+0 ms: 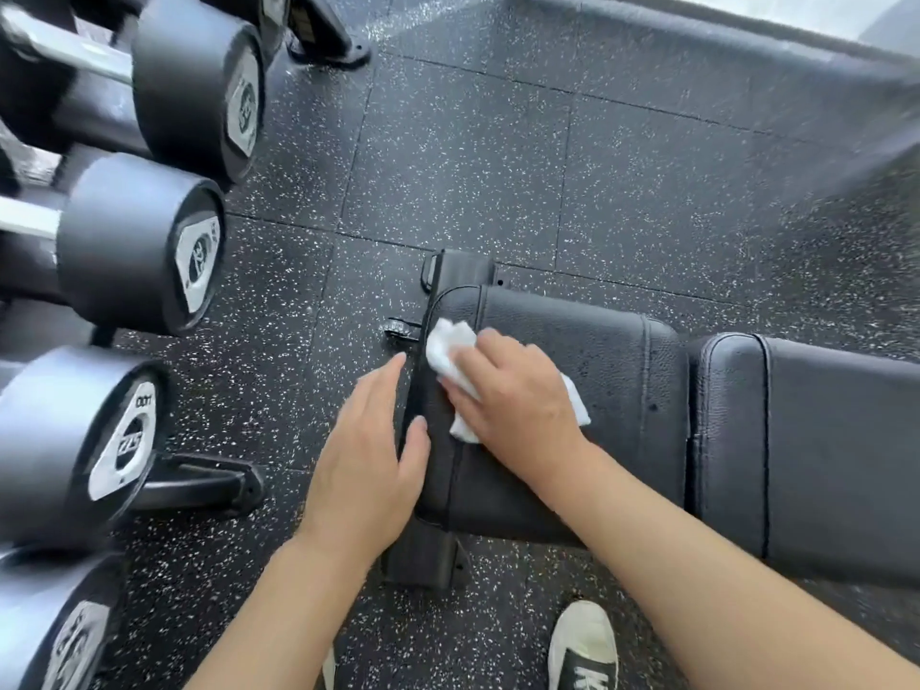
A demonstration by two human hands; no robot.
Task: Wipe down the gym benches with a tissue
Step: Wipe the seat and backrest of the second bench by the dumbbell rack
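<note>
— Where was the tissue?
— At the bench seat's end edge, pressed flat under the right hand, fingers spread.
— The left hand?
— Open, fingers straight, resting against that end edge, holding nothing.

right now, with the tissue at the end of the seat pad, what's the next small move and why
Probably slide the right hand and the tissue along the seat pad toward the backrest pad. The tissue sits pressed at the pad's end edge, beside the left hand resting there, so the long stretch of pad beyond it seems the next part to wipe.
</note>
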